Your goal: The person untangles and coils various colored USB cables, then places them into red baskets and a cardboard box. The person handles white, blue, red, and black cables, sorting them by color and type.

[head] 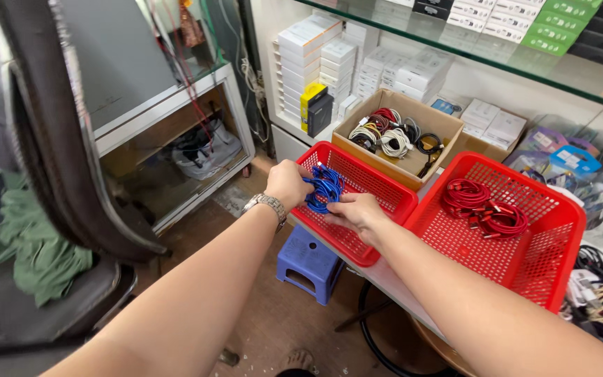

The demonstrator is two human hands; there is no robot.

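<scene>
Both your hands are on the blue cables [324, 188] over the left red basket [378, 183]: left hand [286, 183] closed around the bundle, right hand [357, 211] pinching its lower end. Red cables [481, 207] already lie in the right red basket [553, 244]. Mixed cables remain in the cardboard box [433, 120]; the blue ones aren't set down yet.

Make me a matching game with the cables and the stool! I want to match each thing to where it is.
Things:
1. blue cables
2. red cables
3. black and white cables
4. blue stool

Places:
A. cardboard box
B. on the floor under the counter edge
C. right red basket
D. held by both hands over the left red basket

Pairs: 1-D, 2-C, 3-A, 4-B
</scene>
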